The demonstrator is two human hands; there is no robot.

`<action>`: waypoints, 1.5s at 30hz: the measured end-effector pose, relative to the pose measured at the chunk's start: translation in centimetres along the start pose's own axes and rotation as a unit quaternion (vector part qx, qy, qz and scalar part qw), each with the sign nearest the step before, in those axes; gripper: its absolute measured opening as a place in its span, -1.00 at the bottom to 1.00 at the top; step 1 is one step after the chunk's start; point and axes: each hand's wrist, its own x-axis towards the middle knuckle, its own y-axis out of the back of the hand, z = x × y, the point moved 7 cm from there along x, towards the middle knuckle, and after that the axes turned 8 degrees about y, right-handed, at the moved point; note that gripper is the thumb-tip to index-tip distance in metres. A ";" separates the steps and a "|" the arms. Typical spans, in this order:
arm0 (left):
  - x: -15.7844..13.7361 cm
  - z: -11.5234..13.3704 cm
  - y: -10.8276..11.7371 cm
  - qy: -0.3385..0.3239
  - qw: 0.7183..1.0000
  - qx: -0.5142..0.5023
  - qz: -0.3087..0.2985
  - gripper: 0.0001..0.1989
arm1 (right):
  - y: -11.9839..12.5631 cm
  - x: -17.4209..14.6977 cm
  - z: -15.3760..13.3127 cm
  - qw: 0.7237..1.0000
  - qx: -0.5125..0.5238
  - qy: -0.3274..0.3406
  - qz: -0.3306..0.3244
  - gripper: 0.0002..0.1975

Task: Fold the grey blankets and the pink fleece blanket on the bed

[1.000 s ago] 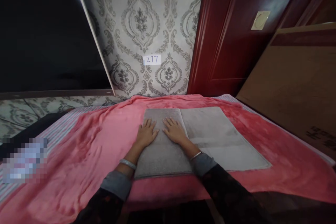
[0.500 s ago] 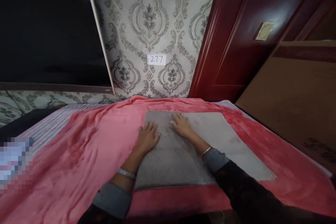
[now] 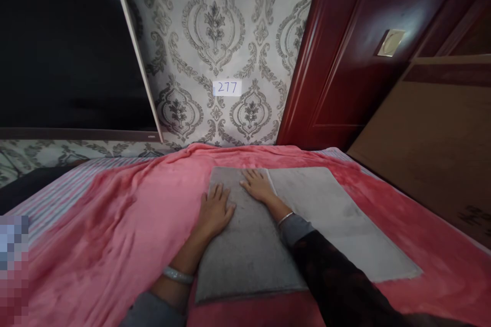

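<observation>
A soft grey mat (image 3: 249, 250) lies folded on a pink blanket (image 3: 149, 204), its left part a darker pile and its right part lighter. My left hand (image 3: 217, 210) rests flat at the mat's left edge, fingers spread and holding nothing. Farther back, my right hand (image 3: 258, 185) presses flat on the darker part, just left of the line where the two shades meet. Its fingers are extended too, pointing towards the wall. My right forearm covers part of the mat's middle and front edge.
Striped cloth (image 3: 57, 196) shows beyond the blanket on the left. A dark screen (image 3: 72, 51) hangs at the upper left, and a paper label (image 3: 227, 88) reading 277 is on the patterned wall. A large cardboard box (image 3: 433, 138) stands at the right, beside a dark red door (image 3: 337, 61).
My right hand has slid a little left across the mat, uncovering the boundary between darker and lighter parts. My left hand stays at the left edge. The view has shifted slightly.
</observation>
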 end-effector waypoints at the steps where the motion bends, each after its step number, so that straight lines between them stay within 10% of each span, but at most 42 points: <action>1: 0.0 0.0 0.0 0.000 1.000 -0.001 -0.001 -0.40 | 0.1 -0.2 1.0 1.000 -0.001 -0.025 -0.001 -0.40; 10: -0.2 -0.4 0.9 0.027 0.998 -0.057 0.026 -0.44 | 1.1 -2.4 6.2 0.989 -0.010 -0.141 -0.035 -0.41; 20: 0.0 -4.0 1.5 0.171 0.971 -0.145 0.084 -0.51 | -0.2 4.0 -8.7 0.981 0.035 0.183 -0.047 -0.45; 35: 0.5 -4.1 1.1 0.178 0.975 -0.135 0.007 -0.41 | -1.6 4.3 -8.7 0.986 0.020 0.156 -0.064 -0.44; 45: 0.6 -4.3 1.2 0.150 0.975 -0.167 0.008 -0.47 | -1.2 -7.9 -10.5 0.976 0.073 0.192 -0.070 -0.40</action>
